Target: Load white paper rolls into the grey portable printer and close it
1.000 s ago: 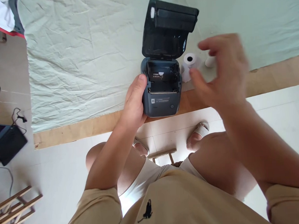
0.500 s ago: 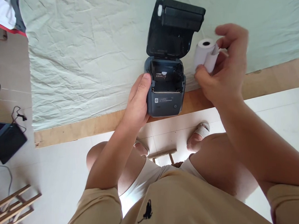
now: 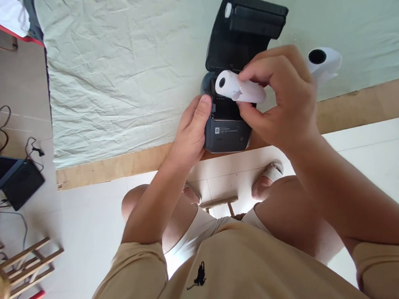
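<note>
A dark portable label printer (image 3: 227, 136) is in my left hand (image 3: 193, 127), which grips its left side with the thumb along the edge. Its lid (image 3: 246, 32) is swung up and back, and the paper bay lies exposed. Between the thumb and fingers of my right hand (image 3: 284, 93) is a white paper roll (image 3: 229, 86), tilted over the bay and covering much of it. I cannot tell whether the roll touches the inside. Just beyond my right hand a second white paper roll (image 3: 326, 61) stands on the cloth, partly hidden by the knuckles.
A pale green cloth (image 3: 122, 73) covers the table, whose wooden edge (image 3: 95, 175) runs in front of me. To the left on the floor are a black box (image 3: 22, 184), cables and a wooden stool (image 3: 30, 270). My legs are below the table edge.
My right hand has carried the paper roll leftward from beside the printer to over its bay. The second roll has come into sight. The printer sits slightly further right in view, still held.
</note>
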`<state>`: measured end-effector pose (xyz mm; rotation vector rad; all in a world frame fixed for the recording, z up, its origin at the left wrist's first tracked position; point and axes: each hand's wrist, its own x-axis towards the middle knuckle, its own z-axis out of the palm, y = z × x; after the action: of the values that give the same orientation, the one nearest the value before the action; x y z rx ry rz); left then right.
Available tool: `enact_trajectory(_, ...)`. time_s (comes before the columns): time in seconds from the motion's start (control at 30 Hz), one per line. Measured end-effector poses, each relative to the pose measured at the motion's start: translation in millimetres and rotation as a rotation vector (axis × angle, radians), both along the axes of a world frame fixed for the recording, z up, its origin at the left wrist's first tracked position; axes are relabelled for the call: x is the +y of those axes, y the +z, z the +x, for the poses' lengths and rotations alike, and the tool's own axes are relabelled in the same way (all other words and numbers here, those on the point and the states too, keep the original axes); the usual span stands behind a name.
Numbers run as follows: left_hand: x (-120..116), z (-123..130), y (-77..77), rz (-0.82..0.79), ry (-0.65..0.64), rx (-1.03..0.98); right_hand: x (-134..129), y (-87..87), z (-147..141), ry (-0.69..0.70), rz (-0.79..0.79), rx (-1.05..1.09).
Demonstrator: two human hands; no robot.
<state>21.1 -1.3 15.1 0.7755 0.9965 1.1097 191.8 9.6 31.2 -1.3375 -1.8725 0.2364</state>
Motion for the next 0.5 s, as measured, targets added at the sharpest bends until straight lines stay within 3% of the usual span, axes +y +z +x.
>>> enact_trajectory(0.27, 0.8, 1.3, -2.6, 0.010, 0.001, -0.015, 5.1, -2.8, 5.2, 0.059, 0.265, 0.050)
enact_trajectory(0.5, 0.6, 2.0, -5.3, 0.059, 0.033, -0.019, 8.1, -12.1, 9.7, 0.148, 0.158, 0.003)
